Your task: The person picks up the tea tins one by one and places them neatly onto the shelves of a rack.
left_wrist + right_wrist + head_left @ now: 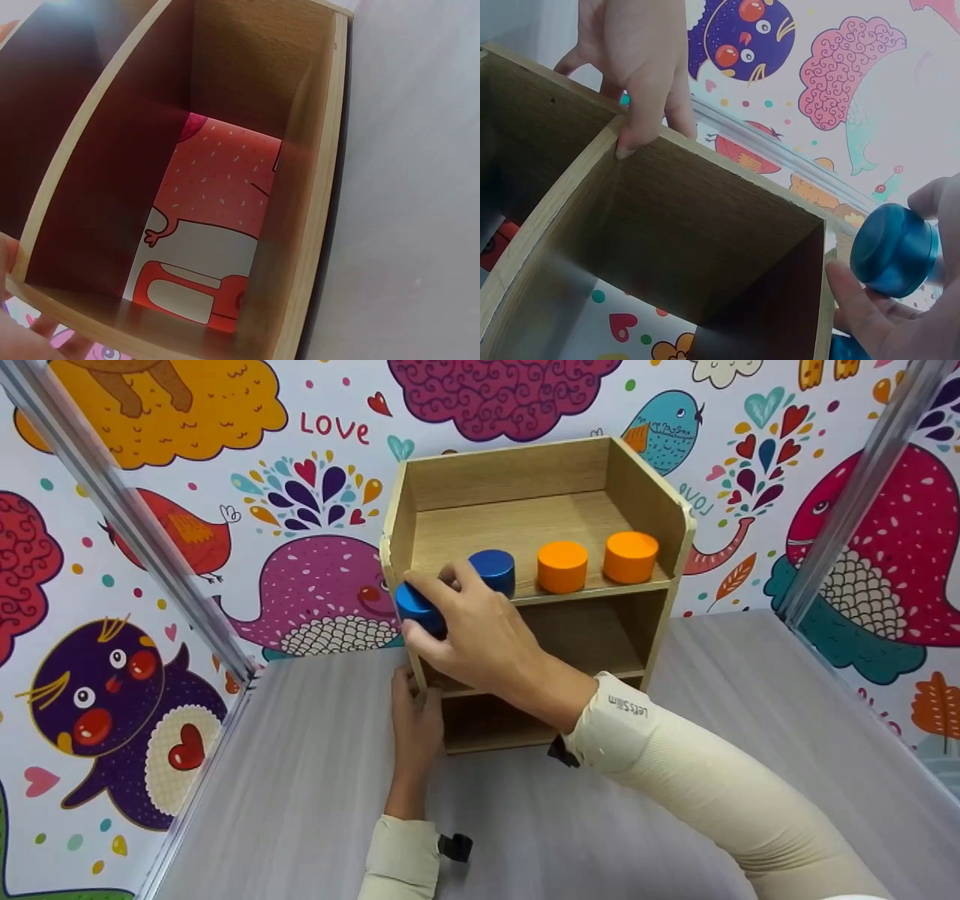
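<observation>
My right hand grips a shiny blue round tin between thumb and fingers at the front left corner of the wooden shelf unit's top. In the right wrist view that tin is tilted, just beside the side panel's edge. A second blue tin stands on the top board behind the right fingers, partly hidden. My left hand holds the unit's left side panel lower down; the right wrist view shows its thumb on the front edge and its fingers outside.
Two orange round tins stand toward the right of the top board, near its front edge. Below are open compartments. The unit stands on a grey wood-grain table against patterned walls, with a metal corner post at the left.
</observation>
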`<state>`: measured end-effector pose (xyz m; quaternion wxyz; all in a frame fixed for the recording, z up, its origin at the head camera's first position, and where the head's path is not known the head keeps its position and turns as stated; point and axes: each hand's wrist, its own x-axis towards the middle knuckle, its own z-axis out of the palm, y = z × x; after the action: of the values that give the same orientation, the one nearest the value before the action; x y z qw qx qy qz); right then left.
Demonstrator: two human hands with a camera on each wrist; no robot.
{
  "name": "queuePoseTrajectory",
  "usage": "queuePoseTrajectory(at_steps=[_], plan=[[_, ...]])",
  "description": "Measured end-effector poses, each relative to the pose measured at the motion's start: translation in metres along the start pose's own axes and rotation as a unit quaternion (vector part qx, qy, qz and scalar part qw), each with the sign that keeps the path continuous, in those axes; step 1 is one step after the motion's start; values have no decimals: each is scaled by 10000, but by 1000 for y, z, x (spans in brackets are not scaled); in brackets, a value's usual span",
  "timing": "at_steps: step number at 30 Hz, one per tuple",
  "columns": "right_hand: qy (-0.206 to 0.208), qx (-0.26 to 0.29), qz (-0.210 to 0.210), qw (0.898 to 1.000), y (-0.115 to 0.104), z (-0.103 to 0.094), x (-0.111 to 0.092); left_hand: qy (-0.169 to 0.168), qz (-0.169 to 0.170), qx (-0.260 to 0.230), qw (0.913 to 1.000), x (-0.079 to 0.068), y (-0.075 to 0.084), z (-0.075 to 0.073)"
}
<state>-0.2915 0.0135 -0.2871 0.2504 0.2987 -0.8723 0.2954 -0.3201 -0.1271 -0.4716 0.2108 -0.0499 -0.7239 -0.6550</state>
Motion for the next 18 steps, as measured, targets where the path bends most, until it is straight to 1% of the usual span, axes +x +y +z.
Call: queuePoseTrajectory(at_steps=[4,6,13,18], plan=[[7,25,85,10000,3,0,1,11,11,7,10000,0,0,1],[-29,16,163,9999,4,0,2,10,-5,9,10000,-1,3,1],[-119,-115,296,9994,5,1,8,6,-154,-112,9998,-11,30,1],[-199,-224,377,9988,4,1,12,13,-231,-134,9996,-12,32,1]])
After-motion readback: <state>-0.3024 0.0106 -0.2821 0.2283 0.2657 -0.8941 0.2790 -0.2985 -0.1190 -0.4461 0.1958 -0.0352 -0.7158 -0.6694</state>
